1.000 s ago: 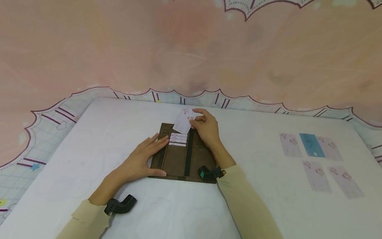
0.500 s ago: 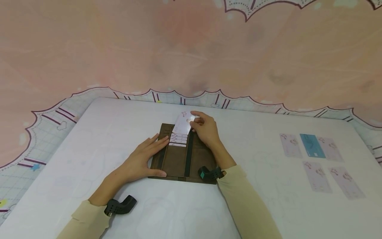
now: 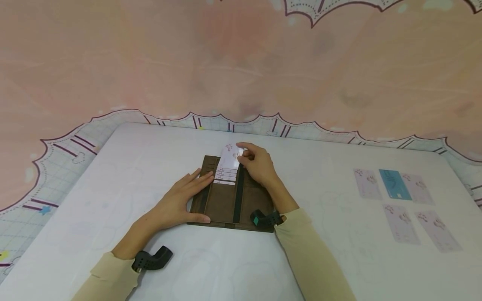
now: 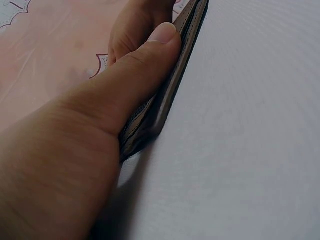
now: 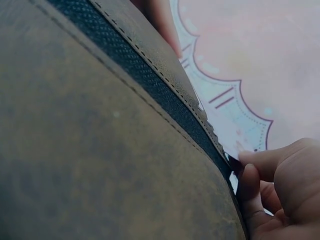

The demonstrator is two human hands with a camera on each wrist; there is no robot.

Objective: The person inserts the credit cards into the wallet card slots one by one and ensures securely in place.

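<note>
My right hand (image 3: 259, 166) pinches a pale card (image 3: 230, 158) by its far corner. A second ago that card sat tilted above the top of the brown wallet (image 3: 226, 200); now it has squared up and dropped, its lower edge meeting the top slot just above the cards already tucked in (image 3: 225, 177). To my mind the card has found the mouth of the slot and only needs pushing down, though it is mostly still out.

My left hand (image 3: 177, 204) lies spread flat on the wallet's left flap, fingers straight, thumb along the near edge, pinning it to the white table (image 3: 113, 175). It has not shifted.

Off to my right, five more cards (image 3: 399, 196) lie on the table, one of them blue, well apart from the wallet.

From the head view I cannot tell whether the card's edge is truly inside the slot or just resting on it; my fingers cover that corner. The left wrist view shows only my thumb (image 4: 140, 75) against the wallet's edge. The right wrist view is filled by blurred leather, with my fingertips (image 5: 270, 165) at the rim and the card barely visible.
</note>
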